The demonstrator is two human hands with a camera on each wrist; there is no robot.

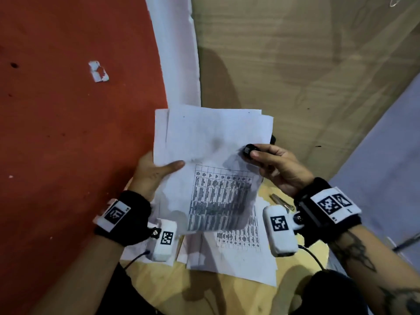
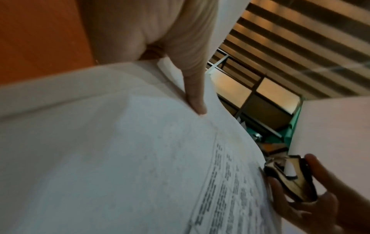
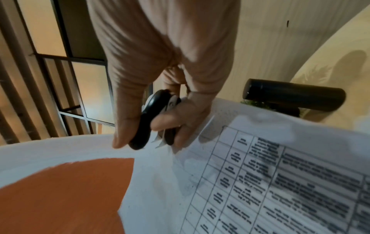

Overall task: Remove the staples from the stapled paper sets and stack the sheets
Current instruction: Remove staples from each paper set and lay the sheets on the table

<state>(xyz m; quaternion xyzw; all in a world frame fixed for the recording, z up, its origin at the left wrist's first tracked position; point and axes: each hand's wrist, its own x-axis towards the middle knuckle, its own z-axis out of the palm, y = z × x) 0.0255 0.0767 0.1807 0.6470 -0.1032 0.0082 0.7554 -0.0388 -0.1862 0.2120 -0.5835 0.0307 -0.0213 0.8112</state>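
Observation:
My left hand [image 1: 156, 171] holds a set of white printed sheets [image 1: 211, 160] up in the air, thumb on top and fingers beneath. The top sheet shows a printed table. In the left wrist view the thumb [image 2: 194, 88] presses on the paper set [image 2: 120, 150]. My right hand [image 1: 270, 160] grips a black staple remover [image 1: 248, 151] at the set's right edge. In the right wrist view the staple remover [image 3: 148, 120] is squeezed between thumb and fingers, its metal claws at the corner of the paper set [image 3: 260, 174]. Loose printed sheets [image 1: 236, 253] lie stacked on the table below.
The light wooden table [image 1: 204, 292] stands against an orange wall [image 1: 68, 133] with a white strip. A black cylinder [image 3: 292, 95] lies behind the papers. A metal key-like object [image 1: 281, 201] rests on the table under my right hand.

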